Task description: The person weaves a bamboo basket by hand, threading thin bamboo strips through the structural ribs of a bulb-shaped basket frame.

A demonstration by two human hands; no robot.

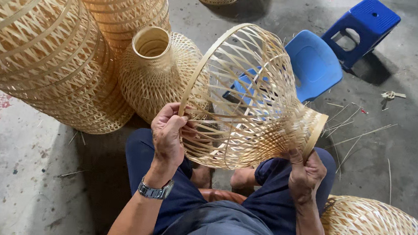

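Two hands grip my open-weave pale bamboo lampshade frame (251, 101): left hand (168, 134) closed on its wide hoop, right hand (306, 173) clasping its narrow neck above my knees.

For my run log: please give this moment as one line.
left hand: grips wide rim of basket | right hand: holds its narrow neck | basket: on its side, over knees | nearby: blue stools, stacked baskets

No packages, labels, signs, screens visible.
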